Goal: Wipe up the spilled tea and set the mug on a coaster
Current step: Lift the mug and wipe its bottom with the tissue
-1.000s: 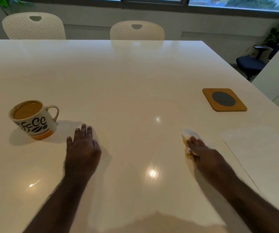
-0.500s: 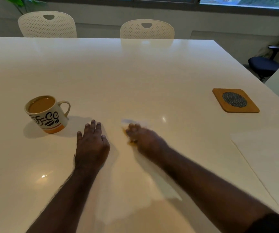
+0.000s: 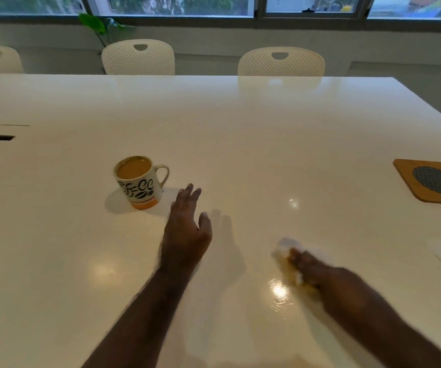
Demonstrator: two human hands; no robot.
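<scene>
Tea wets the white table only in a glossy patch beside the right hand, whose fingers press a stained tissue flat against the surface; blur hides how tightly they bunch it. Firm, overlapping strokes should lift the film rather than smear it. Left hand hovers spread, holding nothing, just beside the full mug, which one careless sweep might tip. Well apart, at the table's right edge, lies the coaster, with nothing standing between.
</scene>
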